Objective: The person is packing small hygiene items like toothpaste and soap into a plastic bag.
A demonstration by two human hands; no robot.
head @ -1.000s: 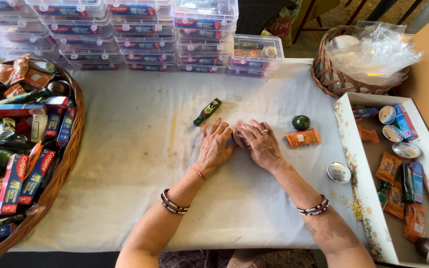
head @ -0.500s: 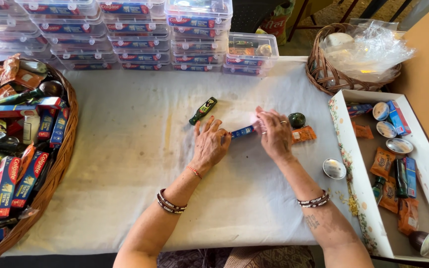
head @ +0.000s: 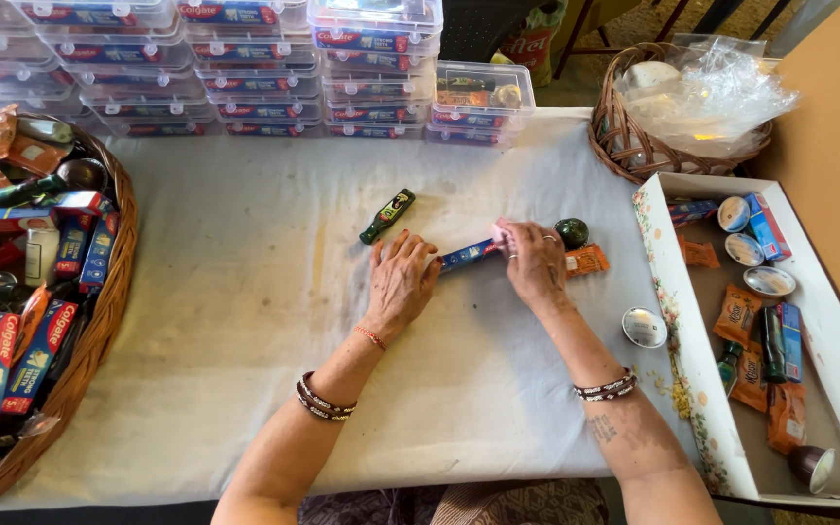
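Landmark: white table cloth (head: 245, 321). Left of it, red-blue cartons (head: 12, 360) in a basket; clear lidded boxes (head: 245, 58) stacked behind; orange sachets (head: 736, 316) in the right tray.

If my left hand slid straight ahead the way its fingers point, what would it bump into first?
Most likely the small dark green bottle, which lies just beyond the left hand fingertips on the white tablecloth. Farther on sit the stacked clear boxes. Heights are hard to judge from above.
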